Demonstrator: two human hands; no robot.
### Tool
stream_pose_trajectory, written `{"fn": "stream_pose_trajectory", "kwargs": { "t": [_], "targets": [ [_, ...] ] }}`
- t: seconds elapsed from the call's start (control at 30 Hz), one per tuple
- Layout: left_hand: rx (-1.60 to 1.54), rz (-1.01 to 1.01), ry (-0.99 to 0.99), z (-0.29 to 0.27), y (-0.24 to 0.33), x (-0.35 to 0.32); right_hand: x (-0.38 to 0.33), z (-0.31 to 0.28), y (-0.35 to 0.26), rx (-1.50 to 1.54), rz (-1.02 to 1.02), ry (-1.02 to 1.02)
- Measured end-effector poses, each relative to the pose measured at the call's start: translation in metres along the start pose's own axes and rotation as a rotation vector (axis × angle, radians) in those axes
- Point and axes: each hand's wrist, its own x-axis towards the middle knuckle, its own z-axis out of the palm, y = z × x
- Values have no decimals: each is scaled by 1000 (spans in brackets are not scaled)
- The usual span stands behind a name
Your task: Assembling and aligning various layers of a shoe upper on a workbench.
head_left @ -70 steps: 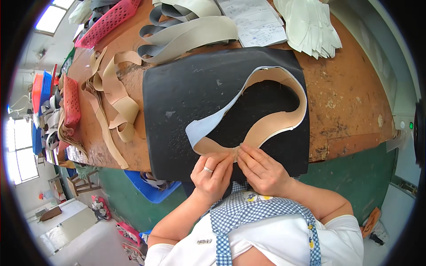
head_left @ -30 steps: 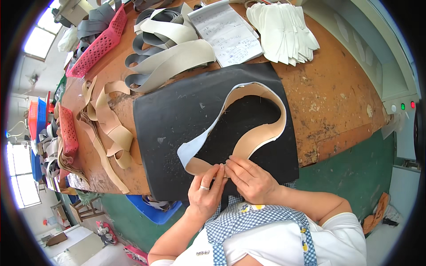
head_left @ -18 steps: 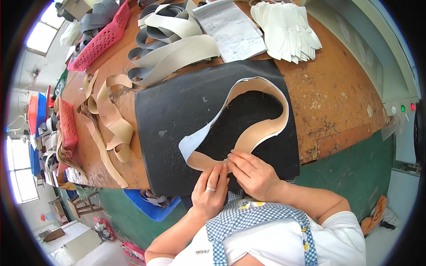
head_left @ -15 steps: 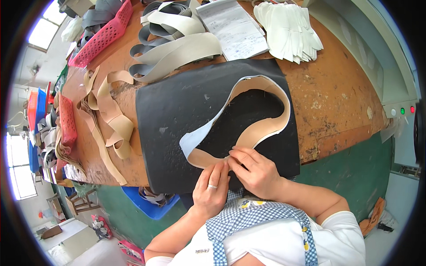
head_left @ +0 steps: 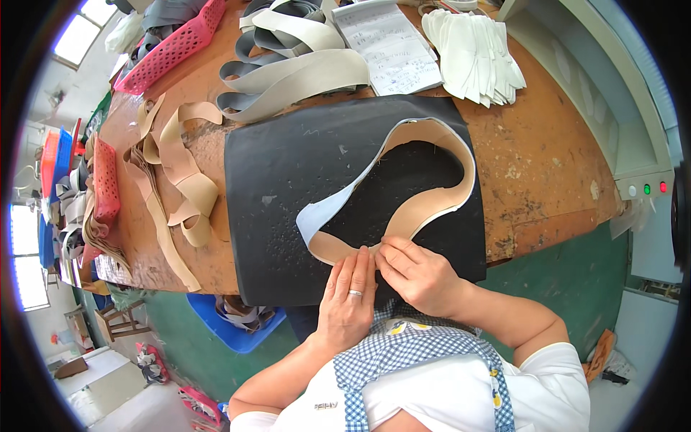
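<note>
Pressing the tan curved strip onto the black mat
Our left hand and right hand press its near end flat, side by side; the rest lies unpressed.

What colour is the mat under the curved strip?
Black; the mat shows best in the head view.

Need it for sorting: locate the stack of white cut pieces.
Head view, top right: the white stack lies on the wooden table, right of the written sheet, beyond the black mat.
</note>
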Motion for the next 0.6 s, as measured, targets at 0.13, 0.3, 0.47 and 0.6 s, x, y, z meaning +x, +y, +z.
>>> {"fn": "stream_pose_trajectory", "kwargs": {
  "t": [0.13, 0.3, 0.47, 0.6],
  "targets": [
    [-78, -14, -18, -1, -2, -3, 2, -1, 1, -16, -60, -41],
    [-192, -11, 76, 6, -6, -9, -3, 3, 8, 76, 14, 2],
    [-207, 14, 131, 9, -9, -7, -2, 1, 7, 91, 40, 27],
    [-179, 13, 138, 10, -7, -7, 2, -2, 7, 53, -46, -7]
  ]
}}
